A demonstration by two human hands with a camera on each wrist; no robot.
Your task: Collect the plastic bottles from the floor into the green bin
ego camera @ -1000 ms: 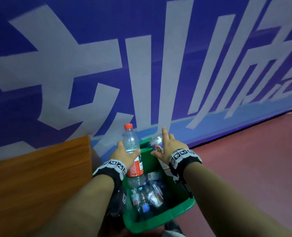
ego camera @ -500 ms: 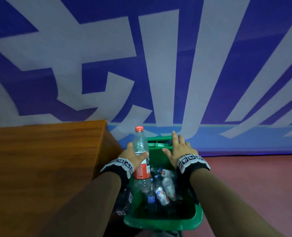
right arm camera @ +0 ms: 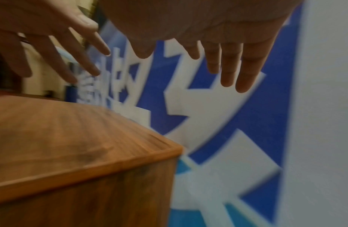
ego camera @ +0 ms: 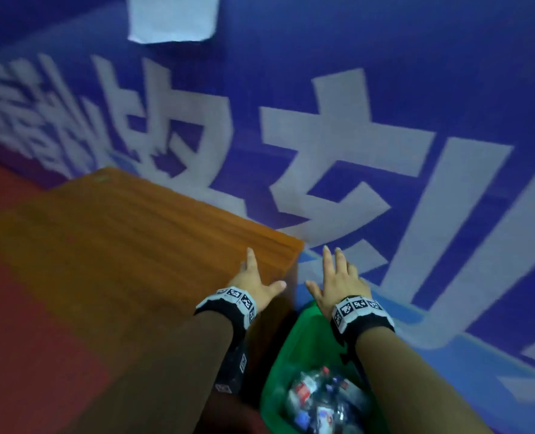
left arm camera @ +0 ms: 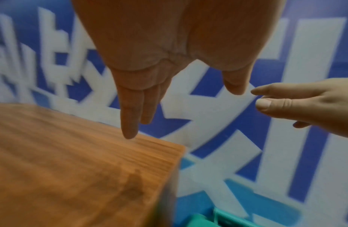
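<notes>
Now both empty with fingers spread, left hand (ego camera: 251, 281) and right hand (ego camera: 338, 285), red-label bottle let go, dropped among bottles (ego camera: 318, 399) in green bin (ego camera: 294, 339) just below.

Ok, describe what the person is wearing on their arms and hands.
Both forearms are bare, with no sleeves showing, and the hands wear no gloves. The left hand and right hand each have a black wristband topped by a white strip printed with square black-and-white coded markers. A black unit with another such marker hangs under the left wrist.
</notes>
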